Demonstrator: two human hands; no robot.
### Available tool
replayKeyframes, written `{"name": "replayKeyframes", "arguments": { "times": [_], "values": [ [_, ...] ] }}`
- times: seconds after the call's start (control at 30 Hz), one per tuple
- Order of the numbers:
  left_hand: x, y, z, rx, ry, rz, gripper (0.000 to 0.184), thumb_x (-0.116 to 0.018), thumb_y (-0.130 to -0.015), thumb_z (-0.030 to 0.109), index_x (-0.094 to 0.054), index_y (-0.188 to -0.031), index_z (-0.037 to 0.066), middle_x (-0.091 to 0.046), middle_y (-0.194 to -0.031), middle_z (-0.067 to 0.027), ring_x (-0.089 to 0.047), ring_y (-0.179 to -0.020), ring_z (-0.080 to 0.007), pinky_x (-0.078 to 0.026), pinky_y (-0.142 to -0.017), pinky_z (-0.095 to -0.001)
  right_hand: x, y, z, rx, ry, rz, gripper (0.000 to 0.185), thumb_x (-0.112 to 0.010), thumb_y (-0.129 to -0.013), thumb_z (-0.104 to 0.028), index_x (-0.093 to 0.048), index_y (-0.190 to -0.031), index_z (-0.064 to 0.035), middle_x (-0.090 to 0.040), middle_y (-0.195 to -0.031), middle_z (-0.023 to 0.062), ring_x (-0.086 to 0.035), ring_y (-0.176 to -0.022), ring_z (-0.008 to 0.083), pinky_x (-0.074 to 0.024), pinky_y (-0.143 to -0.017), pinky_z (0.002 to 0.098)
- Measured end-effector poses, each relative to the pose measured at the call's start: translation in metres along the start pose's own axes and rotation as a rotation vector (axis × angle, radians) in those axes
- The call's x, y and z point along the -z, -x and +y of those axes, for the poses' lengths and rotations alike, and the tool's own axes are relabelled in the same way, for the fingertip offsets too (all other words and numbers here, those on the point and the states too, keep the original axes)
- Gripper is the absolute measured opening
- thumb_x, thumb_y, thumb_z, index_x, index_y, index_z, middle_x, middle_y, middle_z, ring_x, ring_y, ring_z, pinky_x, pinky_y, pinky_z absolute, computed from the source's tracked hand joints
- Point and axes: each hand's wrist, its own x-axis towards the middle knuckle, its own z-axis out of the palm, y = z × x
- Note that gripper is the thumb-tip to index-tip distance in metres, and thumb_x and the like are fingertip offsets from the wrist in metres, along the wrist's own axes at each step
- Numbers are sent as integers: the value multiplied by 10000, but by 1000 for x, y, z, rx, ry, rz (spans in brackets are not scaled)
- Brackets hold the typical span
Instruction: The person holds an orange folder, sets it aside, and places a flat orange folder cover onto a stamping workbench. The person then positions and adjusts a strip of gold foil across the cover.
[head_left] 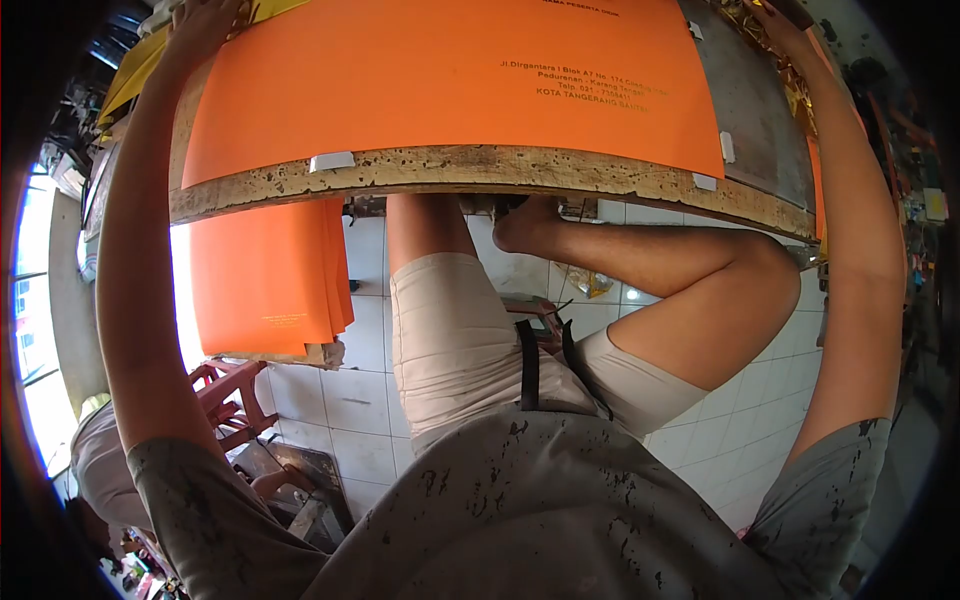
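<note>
A large orange printed sheet (440,90) lies on the worn wooden board in front of me, its near edge along the board's front. My left hand (208,28) is at the sheet's upper left, beside a yellow sheet (135,85); its fingers are partly cut off by the frame's top. At the top right, my right hand (785,28) is against a crumpled strip of gold foil (796,95). Its fingertips run out of view, so I cannot make out its grip. Small white tabs (332,161) sit along the orange sheet's edges.
A grey metal plate (765,125) lies on the wooden board (450,168), right of the sheet. Below left, a stack of orange sheets (265,275) rests above a red plastic stool (232,395). My legs are under the board, over a white tiled floor (360,400).
</note>
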Motion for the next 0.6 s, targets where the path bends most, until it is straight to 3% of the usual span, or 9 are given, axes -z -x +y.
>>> {"name": "replayKeyframes", "arguments": {
  "times": [0.07,0.17,0.27,0.37,0.47,0.57,0.6],
  "values": [
    [66,14,40,222,440,-194,668,-224,-1054,510,-329,-1573,101,-109,-1607,-398,-11,-1476,-609,-51,-1209,-654,-1,-1,0,11,-6,-4,542,-698,-966,-386,-509,-1383,-94,-456,-1385,96,-449,-1225,244,-404,-999,433],
    [48,5,34,130,372,-120,415,-294,-1091,312,-625,-1224,100,-356,-1588,-219,-177,-1504,-444,-167,-1231,-547,-2,-3,1,18,-13,-12,507,-697,-967,-381,-526,-1347,-93,-473,-1328,85,-459,-1166,228,-406,-952,417],
    [23,-1,11,-59,299,-27,402,-312,-1077,279,-613,-1192,38,-394,-1544,-275,-351,-1433,-440,-206,-1205,-575,-5,-4,0,26,-22,-17,473,-697,-968,-377,-543,-1311,-91,-489,-1271,75,-469,-1106,212,-408,-904,401],
    [6,-3,4,-83,184,115,355,-343,-1064,235,-612,-1166,27,-523,-1447,-228,-443,-1367,-426,-193,-1208,-570,-9,-7,-2,33,-31,-21,440,-696,-969,-373,-559,-1275,-89,-506,-1213,65,-480,-1046,197,-410,-857,386],
    [-11,2,10,-112,78,362,313,-369,-1049,196,-617,-1148,32,-543,-1435,-213,-494,-1300,-421,-223,-1193,-555,-13,-8,-3,41,-40,-29,409,-696,-969,-369,-576,-1239,-87,-523,-1156,54,-490,-987,181,-412,-809,370],
    [34,0,19,-169,449,-23,288,-383,-1036,162,-622,-1142,41,-588,-1357,-196,-596,-1138,-393,-292,-1154,-541,-16,-8,-3,49,-53,-36,379,-696,-970,-365,-593,-1204,-85,-539,-1099,44,-500,-927,165,-415,-761,354],
    [26,-3,17,-175,330,53,284,-380,-1036,162,-622,-1131,47,-596,-1313,-188,-615,-1083,-366,-316,-1129,-532,-17,-9,-3,50,-58,-39,369,-695,-970,-364,-598,-1192,-85,-545,-1080,40,-504,-907,160,-415,-746,349]
  ]
}}
